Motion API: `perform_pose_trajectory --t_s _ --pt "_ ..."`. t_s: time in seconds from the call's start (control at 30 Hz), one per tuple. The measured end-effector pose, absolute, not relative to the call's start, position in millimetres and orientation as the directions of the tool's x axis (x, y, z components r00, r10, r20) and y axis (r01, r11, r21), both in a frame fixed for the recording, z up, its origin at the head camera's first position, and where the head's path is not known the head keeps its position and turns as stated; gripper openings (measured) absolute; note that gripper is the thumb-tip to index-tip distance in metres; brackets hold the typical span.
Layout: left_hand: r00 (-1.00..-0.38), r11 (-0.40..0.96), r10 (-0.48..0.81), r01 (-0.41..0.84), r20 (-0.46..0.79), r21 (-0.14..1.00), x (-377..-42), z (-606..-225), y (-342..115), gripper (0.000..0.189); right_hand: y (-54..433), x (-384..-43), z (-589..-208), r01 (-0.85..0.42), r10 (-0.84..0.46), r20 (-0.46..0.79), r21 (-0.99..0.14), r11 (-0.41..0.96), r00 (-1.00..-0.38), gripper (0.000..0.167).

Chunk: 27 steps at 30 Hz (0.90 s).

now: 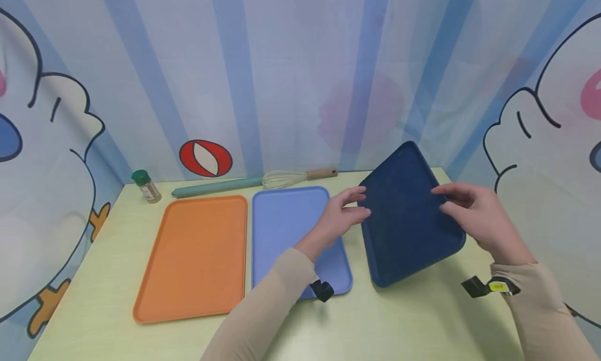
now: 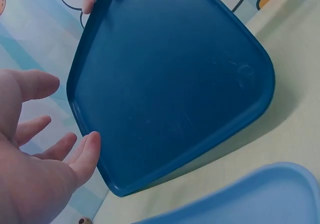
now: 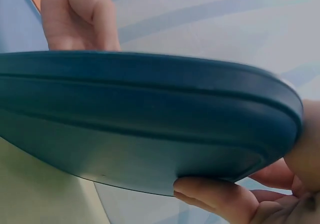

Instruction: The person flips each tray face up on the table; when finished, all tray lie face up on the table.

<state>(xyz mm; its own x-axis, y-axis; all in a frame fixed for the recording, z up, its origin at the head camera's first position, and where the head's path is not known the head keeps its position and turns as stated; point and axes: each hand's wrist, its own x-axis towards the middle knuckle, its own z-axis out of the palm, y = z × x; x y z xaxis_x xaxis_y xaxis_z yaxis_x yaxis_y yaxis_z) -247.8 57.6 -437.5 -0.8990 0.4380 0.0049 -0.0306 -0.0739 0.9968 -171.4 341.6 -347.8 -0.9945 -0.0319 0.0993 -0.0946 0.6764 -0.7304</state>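
Observation:
A dark blue tray [image 1: 404, 223] is held tilted above the right side of the table, its inner face toward me. My right hand [image 1: 485, 223] grips its right edge; in the right wrist view, fingers [image 3: 215, 194] of that hand press against the underside. By the tray's left edge is my left hand [image 1: 338, 217], thumb and fingers spread apart. In the left wrist view, one fingertip of the left hand [image 2: 37, 169] overlaps the tray's rim, and the fingers are not curled round it.
A light blue tray [image 1: 286, 220] lies flat on the table [image 1: 357, 329], partly behind my left forearm. To its left is an orange tray [image 1: 202, 256]. Along the back lie a teal rolling pin [image 1: 218, 187] and a whisk [image 1: 286, 179]. A green-capped spice jar [image 1: 146, 186] stands back left.

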Motion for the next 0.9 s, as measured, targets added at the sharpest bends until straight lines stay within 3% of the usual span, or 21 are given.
perform_pose_trajectory --t_s 0.37,0.67,0.9 --pt "-0.905 -0.05 0.425 -0.048 -0.022 0.998 -245 -446 51 0.057 362 -172 -369 -0.122 0.027 0.166 -0.818 0.561 -0.986 0.035" --pt "-0.907 0.069 0.412 -0.063 -0.086 0.996 -243 -449 46 0.064 375 -169 -377 -0.119 -0.009 0.119 -0.99 0.081 -0.993 0.034" --pt "-0.89 0.099 0.441 -0.08 -0.116 0.992 -239 -451 44 0.063 383 -170 -383 -0.066 -0.032 0.07 -0.993 -0.096 -0.997 0.036"
